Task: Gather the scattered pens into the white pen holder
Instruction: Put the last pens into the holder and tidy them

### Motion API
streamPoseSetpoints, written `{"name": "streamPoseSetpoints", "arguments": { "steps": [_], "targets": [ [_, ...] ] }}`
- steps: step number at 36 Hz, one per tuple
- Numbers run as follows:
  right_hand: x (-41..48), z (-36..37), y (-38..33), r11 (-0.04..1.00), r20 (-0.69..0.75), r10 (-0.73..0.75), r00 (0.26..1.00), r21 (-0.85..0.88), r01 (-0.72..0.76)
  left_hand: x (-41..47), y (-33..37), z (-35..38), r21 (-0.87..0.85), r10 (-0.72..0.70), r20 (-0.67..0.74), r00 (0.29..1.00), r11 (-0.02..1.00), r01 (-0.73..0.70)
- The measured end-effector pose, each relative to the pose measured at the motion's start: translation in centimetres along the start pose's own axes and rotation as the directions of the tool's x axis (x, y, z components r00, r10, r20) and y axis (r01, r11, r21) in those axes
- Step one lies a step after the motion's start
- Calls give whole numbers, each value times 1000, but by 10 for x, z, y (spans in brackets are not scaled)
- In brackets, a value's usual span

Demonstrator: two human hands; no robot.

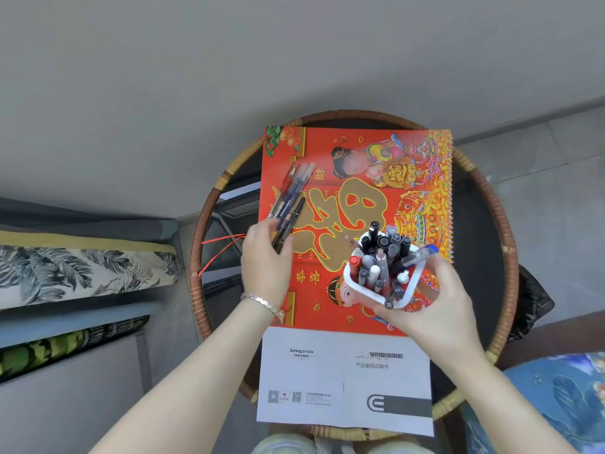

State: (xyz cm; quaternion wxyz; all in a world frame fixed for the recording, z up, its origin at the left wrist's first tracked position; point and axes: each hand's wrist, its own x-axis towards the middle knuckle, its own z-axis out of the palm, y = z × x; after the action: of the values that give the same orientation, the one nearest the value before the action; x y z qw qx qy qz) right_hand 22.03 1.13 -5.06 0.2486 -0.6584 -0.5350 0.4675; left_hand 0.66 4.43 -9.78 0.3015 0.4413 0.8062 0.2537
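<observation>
While both hands are working over the round rattan table (pixel 497 204), the red calendar (pixel 357 165) is serving as the landmark for everything else. It is lying flat across the table's middle, and a white manual (pixel 330 371) is sitting just beyond its near edge, overhanging the table rim.

On the calendar's near right part, the white pen holder (pixel 360 288) is standing already crowded with pens and markers (too packed to count). The right hand (pixel 435 309) is cupping the holder's near side, and a clear pen with a blue cap (pixel 420 255) is sticking out between its fingers and the holder's rim; whether it is pinched or just resting there, I cannot tell.

At the calendar's left edge, the left hand (pixel 265 260) is closing around a loose bundle of pens (pixel 291 198), roughly 5 or 6, their tips fanning out toward the far side.

Most of the job looks done: no other stray pens are showing on the calendar, so what seems left is carrying this bundle across and dropping it into the holder.
</observation>
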Motion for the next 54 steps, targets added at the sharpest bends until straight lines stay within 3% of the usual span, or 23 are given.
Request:
{"name": "streamPoseSetpoints", "arguments": {
  "steps": [3,7,11,16,18,21,26,29,32,35,42,44,50,54],
  "targets": [
    [0,-2,-1,1000,-6,13,1000,-4,-13,15,-20,4,191,-168,62,984,969,154],
    [-1,-3,-3,1000,7,20,1000,-5,-20,19,-29,9,352,-207,134,969,924,149],
    [-3,-2,-4,1000,3,15,1000,-2,-15,19,-27,14,346,-235,247,940,928,141],
    [-8,1,2,1000,10,21,1000,0,-21,5,-21,12,379,-199,420,885,925,27],
    [-11,1,4,999,14,34,999,2,-34,-4,-15,6,322,-224,465,857,944,71],
    [-17,1,5,998,8,58,998,-9,-58,-20,0,-11,104,-237,545,804,971,216],
    [-28,-2,-2,999,-9,53,999,-11,-53,-48,30,-54,-163,-68,492,868,972,169],
    [-32,-7,-4,998,-6,53,999,20,-53,-59,44,-80,-225,57,421,905,974,43],
    [-34,-11,-2,998,-13,52,999,35,-51,-63,58,-102,-211,124,337,933,976,-53],
    [-36,-15,1,997,-32,66,997,48,-64,-62,65,-117,-166,100,342,935,985,-44],
    [-38,-20,-4,999,-48,52,998,13,-51,-65,77,-127,234,92,444,891,948,-214],
    [-39,-19,-4,999,-51,54,997,5,-54,-67,79,-121,276,108,460,881,926,-257],
    [-43,-12,-13,998,-51,70,996,4,-70,-76,85,-99,120,162,467,869,962,-244],
    [-45,-9,-12,994,-57,105,993,5,-105,-81,83,-87,-14,147,397,906,988,-155]
  ]
}}
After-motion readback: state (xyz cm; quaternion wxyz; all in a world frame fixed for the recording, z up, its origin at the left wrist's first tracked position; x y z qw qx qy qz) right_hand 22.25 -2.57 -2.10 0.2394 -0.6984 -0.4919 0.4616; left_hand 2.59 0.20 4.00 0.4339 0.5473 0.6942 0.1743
